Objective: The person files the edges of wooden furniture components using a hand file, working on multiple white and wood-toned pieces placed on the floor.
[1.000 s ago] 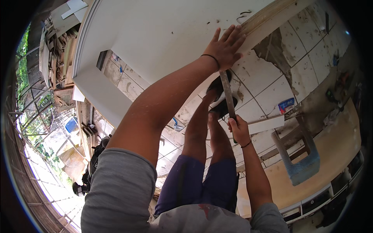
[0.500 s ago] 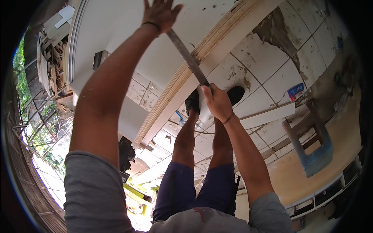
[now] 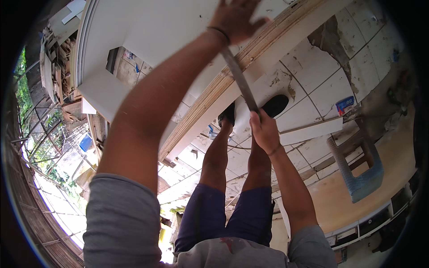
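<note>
A long flat metal file lies slantwise across the layered wooden edge of a white panel. My right hand is wrapped round the file's near end, covering the handle. Over the panel at the top of the view, my left hand is stretched out with its fingers spread. Its palm is at the file's far end, hiding the tip; whether it presses on the metal I cannot tell. The left fingers are partly cut off by the picture's upper rim.
My feet in black shoes stand on a cracked, dirty tiled floor. A blue plastic stool lies to the right, near a blue package and a white strip. Scrap wood is piled at the far left.
Both hands and the file have shifted right and somewhat nearer to me. My left hand is now closer to the wooden edge. The right hand keeps its grip.
</note>
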Motion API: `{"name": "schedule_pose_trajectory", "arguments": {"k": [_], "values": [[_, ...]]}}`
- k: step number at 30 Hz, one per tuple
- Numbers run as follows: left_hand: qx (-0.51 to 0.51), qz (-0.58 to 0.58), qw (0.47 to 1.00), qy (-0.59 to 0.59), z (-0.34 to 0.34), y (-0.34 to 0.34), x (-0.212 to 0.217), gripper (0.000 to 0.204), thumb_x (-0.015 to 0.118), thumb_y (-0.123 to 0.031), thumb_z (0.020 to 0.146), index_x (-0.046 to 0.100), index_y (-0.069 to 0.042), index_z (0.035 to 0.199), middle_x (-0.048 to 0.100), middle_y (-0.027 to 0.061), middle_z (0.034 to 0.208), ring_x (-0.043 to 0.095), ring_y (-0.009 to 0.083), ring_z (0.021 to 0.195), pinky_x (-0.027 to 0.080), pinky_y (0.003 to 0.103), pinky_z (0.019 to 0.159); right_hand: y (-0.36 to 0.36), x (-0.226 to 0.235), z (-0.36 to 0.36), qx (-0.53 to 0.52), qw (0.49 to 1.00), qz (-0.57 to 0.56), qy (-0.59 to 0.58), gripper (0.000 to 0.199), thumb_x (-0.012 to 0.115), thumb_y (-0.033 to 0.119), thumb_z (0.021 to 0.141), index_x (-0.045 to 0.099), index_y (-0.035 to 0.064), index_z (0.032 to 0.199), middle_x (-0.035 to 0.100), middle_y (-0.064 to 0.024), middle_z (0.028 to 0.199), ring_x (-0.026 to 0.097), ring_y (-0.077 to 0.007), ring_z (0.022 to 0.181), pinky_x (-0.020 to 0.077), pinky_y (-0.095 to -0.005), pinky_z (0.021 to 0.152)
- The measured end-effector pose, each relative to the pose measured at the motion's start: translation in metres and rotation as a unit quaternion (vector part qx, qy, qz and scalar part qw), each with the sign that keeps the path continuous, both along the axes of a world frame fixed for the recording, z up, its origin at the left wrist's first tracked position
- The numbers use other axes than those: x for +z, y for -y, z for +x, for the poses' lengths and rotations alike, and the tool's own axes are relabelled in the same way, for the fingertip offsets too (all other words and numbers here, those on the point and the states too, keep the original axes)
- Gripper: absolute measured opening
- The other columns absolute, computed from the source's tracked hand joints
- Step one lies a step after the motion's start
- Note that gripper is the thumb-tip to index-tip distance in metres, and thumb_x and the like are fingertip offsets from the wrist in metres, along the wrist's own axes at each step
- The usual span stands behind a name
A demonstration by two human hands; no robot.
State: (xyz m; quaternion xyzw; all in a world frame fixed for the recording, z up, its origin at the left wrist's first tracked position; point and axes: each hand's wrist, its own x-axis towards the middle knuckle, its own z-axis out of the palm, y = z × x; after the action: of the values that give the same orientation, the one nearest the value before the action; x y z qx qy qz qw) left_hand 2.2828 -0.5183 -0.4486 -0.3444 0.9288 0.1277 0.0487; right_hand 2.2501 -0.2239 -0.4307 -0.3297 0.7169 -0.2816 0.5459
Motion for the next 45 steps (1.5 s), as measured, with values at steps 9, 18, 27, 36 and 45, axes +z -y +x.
{"name": "schedule_pose_trajectory", "arguments": {"k": [9, 18, 27, 36, 45], "values": [[-0.063, -0.030, 0.989, -0.134, -0.022, -0.068, 0.017, 0.065, 0.037, -0.059, 0.091, 0.039, -0.016, 0.140, 0.022, 0.0098, 0.152, 0.014, 0.0230, 0.142, 0.007, 0.051, 0.113, -0.069, 0.019, -0.029, 0.002, 0.997, 0.078, -0.011, 0.041, 0.049, 0.039, 0.094, 0.058, -0.0004, 0.088, 0.057, -0.0215, 0.061, 0.059, -0.0418, 0.064, 0.0448, -0.0420, 0.055], [-0.091, -0.049, 0.991, -0.087, 0.068, 0.012, 0.006, 0.062, 0.048, -0.040, 0.091, 0.038, 0.004, 0.133, 0.021, 0.0213, 0.149, 0.015, 0.0336, 0.141, 0.013, 0.052, 0.113, 0.001, 0.000, 0.046, -0.008, 1.000, -0.009, -0.007, 0.037, 0.048, 0.034, 0.095, 0.057, -0.0012, 0.089, 0.053, -0.0194, 0.059, 0.054, -0.0353, 0.054, 0.0406, -0.0395, 0.052], [-0.158, 0.015, 0.973, -0.170, 0.021, -0.099, 0.017, 0.065, 0.036, -0.060, 0.090, 0.037, -0.020, 0.141, 0.019, 0.0077, 0.153, 0.016, 0.0230, 0.142, 0.008, 0.050, 0.114, -0.109, 0.013, 0.017, -0.011, 0.992, 0.127, -0.022, 0.040, 0.048, 0.038, 0.094, 0.058, -0.0009, 0.091, 0.056, -0.0229, 0.061, 0.058, -0.0417, 0.060, 0.0419, -0.0433, 0.051], [-0.119, -0.048, 0.992, -0.019, 0.110, -0.001, 0.025, 0.069, 0.042, -0.047, 0.091, 0.030, -0.001, 0.141, 0.012, 0.0194, 0.152, 0.008, 0.0317, 0.142, 0.007, 0.052, 0.114, -0.006, 0.004, 0.101, 0.008, 0.999, 0.010, -0.043, 0.034, 0.047, 0.034, 0.095, 0.056, 0.0023, 0.087, 0.059, -0.0238, 0.068, 0.059, -0.0439, 0.069, 0.0454, -0.0468, 0.058], [-0.108, 0.026, 0.992, -0.058, 0.075, -0.129, 0.005, 0.066, 0.034, -0.062, 0.090, 0.027, -0.026, 0.145, 0.014, 0.0043, 0.155, 0.008, 0.0199, 0.143, 0.006, 0.055, 0.112, -0.139, 0.013, 0.084, -0.050, 0.996, 0.051, -0.053, 0.044, 0.045, 0.040, 0.096, 0.056, -0.0009, 0.087, 0.051, -0.0059, 0.052, 0.052, -0.0147, 0.047, 0.0400, -0.0309, 0.046]]}}
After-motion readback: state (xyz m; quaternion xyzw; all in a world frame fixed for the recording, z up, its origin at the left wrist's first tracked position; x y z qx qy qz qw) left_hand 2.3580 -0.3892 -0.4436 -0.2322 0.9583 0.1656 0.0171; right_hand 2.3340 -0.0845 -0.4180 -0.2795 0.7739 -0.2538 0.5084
